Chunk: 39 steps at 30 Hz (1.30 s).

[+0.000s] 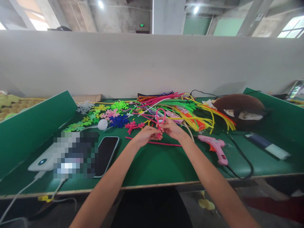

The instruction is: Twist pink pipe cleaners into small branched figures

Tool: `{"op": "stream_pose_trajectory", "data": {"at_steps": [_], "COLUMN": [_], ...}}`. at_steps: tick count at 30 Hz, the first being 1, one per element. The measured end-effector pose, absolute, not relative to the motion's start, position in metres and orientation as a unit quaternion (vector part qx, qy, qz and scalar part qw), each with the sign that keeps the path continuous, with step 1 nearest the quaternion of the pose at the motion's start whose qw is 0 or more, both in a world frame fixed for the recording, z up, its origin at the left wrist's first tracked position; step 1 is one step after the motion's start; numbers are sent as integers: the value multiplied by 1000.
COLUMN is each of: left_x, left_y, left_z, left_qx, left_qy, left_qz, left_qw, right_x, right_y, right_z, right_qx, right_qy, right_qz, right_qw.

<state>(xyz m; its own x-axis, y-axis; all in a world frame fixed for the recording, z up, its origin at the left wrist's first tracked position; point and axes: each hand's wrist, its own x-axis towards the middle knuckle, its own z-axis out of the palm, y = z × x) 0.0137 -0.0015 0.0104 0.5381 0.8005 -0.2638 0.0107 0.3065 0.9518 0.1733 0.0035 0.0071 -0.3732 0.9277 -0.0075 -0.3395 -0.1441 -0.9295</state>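
Both hands meet above the middle of the green table, pinching a pink pipe cleaner [161,109] that is bent into an upright loop. My left hand [147,135] is closed on its lower part, and my right hand [169,127] grips it a little higher, on the right side. Beneath them, a straight dark pink pipe cleaner [165,144] lies across the table. Left of my hands rests a red-pink branched shape [133,126] made of pipe cleaner. Behind stretches a heap of loose pipe cleaners [166,100] in many colours. The fingers partly hide the held ends.
A pink glue gun [215,147] with a black cord lies at the right, near a brown plush object [239,109]. On the left are a phone [106,155], a white power bank [45,158] with cables, and several snowflake shapes [118,121]. Green side boards [35,126] edge the table.
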Motion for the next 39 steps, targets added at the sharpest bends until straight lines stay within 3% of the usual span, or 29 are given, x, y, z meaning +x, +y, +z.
{"op": "stream_pose_trajectory", "data": {"at_steps": [22, 39], "left_x": [2, -2], "left_y": [-1, -2], "left_z": [18, 20], "left_qx": [588, 604], "left_qy": [326, 311], "left_qz": [127, 93], "left_qw": [729, 728], "right_x": [191, 202], "right_y": [8, 14], "right_z": [15, 14], "right_qx": [-331, -359], "right_qy": [-418, -412], "right_qz": [660, 630], "right_qw": [530, 552]}}
